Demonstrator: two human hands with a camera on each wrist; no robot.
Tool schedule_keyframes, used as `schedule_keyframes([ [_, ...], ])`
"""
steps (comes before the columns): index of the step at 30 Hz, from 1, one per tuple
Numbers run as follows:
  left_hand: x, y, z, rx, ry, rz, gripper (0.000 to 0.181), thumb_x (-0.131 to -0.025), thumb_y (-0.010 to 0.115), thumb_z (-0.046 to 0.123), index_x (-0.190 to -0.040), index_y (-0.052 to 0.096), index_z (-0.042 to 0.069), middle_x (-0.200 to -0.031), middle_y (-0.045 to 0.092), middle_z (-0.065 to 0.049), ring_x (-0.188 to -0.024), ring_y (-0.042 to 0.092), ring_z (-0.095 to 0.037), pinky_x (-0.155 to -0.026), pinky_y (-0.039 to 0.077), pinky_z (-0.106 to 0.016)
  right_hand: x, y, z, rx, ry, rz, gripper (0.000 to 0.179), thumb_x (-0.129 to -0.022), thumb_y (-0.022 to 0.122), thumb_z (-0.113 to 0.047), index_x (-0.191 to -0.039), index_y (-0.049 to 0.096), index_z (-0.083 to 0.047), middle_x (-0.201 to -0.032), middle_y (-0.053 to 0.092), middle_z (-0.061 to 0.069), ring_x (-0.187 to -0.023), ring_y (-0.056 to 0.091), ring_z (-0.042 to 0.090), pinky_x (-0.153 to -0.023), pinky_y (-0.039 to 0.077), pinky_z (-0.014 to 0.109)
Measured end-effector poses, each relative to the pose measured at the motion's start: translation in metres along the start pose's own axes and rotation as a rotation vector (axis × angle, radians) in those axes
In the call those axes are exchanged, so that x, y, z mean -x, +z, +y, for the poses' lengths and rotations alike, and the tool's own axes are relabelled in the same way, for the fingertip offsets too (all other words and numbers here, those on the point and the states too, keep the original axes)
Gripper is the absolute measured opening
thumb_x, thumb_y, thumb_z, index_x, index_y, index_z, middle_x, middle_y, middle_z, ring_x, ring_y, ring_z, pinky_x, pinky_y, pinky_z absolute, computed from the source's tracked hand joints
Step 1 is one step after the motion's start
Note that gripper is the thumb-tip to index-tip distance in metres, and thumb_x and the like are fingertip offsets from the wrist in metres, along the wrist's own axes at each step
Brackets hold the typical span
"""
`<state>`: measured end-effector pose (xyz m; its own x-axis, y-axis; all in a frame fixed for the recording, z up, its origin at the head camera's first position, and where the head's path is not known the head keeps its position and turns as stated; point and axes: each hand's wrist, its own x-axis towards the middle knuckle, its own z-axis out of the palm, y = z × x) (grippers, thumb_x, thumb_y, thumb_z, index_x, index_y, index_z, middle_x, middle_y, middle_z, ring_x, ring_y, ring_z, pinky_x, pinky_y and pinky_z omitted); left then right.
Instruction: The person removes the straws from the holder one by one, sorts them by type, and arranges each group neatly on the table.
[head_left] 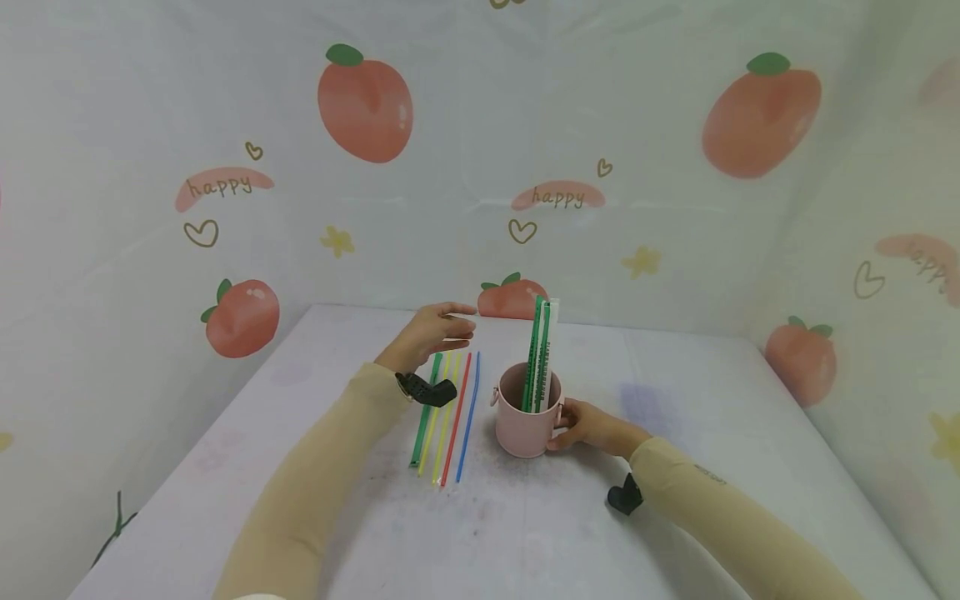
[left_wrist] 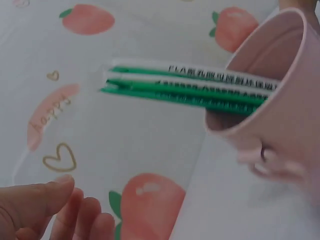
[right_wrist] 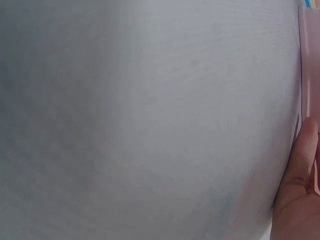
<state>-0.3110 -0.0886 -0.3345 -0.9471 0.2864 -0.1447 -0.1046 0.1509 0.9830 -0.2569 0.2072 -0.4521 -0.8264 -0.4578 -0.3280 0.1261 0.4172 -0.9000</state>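
A small pink bucket [head_left: 522, 433] stands upright on the table, with several green straws [head_left: 537, 358] in printed clear wrappers leaning inside it. My right hand [head_left: 596, 427] holds the bucket by its right side, thumb low on the wall and fingers near the side ear. In the right wrist view the thumb [right_wrist: 301, 155] lies along the pink wall. Above the far ends of the loose straws, my left hand [head_left: 429, 333] hovers with relaxed fingers and nothing in them. Below it lie a green straw [head_left: 421, 437], yellow straws [head_left: 443, 425], a red straw [head_left: 457, 419] and a blue straw [head_left: 468, 425].
A white cloth with printed fruit covers the table [head_left: 525, 533] and hangs as the wall [head_left: 465, 125] behind it. The loose straws lie side by side, left of the bucket. A dark device [head_left: 426, 389] is strapped to the left wrist, another [head_left: 625, 495] to the right.
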Motion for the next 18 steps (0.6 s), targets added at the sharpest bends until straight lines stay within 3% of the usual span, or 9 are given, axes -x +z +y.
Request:
schedule_keyframes([
  [4, -0.002, 0.013, 0.006, 0.039, 0.026, 0.004, 0.038, -0.094, 0.063, 0.008, -0.132, 0.056, 0.005, -0.121, 0.058, -0.016, -0.109, 0.061, -0.027, -0.099, 0.051, -0.036, 0.001, 0.0, -0.001, 0.004, -0.009, -0.001, 0.073, -0.08, 0.079, -0.008, -0.141, 0.041, 0.001, -0.124, 0.059, 0.013, -0.115, 0.051, 0.024, -0.109, 0.035, 0.049],
  [9, -0.005, 0.026, 0.004, 0.09, 0.05, -0.005, 0.035, -0.094, 0.062, 0.004, -0.128, 0.057, 0.002, -0.115, 0.06, -0.014, -0.112, 0.059, -0.032, -0.098, 0.051, -0.037, 0.002, 0.002, -0.004, 0.014, -0.009, -0.001, 0.072, -0.08, 0.079, -0.008, -0.141, 0.041, 0.001, -0.124, 0.06, 0.013, -0.115, 0.051, 0.025, -0.11, 0.034, 0.05],
  [13, -0.009, 0.036, 0.0, 0.088, 0.045, -0.006, 0.034, -0.093, 0.063, 0.004, -0.127, 0.058, 0.001, -0.11, 0.06, -0.009, -0.112, 0.059, -0.033, -0.098, 0.052, -0.037, 0.001, 0.001, -0.003, 0.014, -0.006, -0.004, 0.073, -0.08, 0.079, -0.008, -0.141, 0.041, 0.001, -0.124, 0.059, 0.013, -0.116, 0.051, 0.026, -0.11, 0.033, 0.051],
  [18, -0.013, 0.049, -0.006, 0.07, 0.054, -0.001, 0.032, -0.092, 0.064, 0.003, -0.124, 0.061, 0.002, -0.101, 0.061, -0.006, -0.098, 0.062, -0.024, -0.094, 0.054, -0.038, 0.0, 0.0, -0.001, 0.008, 0.002, -0.001, 0.072, -0.08, 0.079, -0.01, -0.141, 0.042, 0.0, -0.126, 0.058, 0.013, -0.116, 0.051, 0.026, -0.111, 0.033, 0.052],
])
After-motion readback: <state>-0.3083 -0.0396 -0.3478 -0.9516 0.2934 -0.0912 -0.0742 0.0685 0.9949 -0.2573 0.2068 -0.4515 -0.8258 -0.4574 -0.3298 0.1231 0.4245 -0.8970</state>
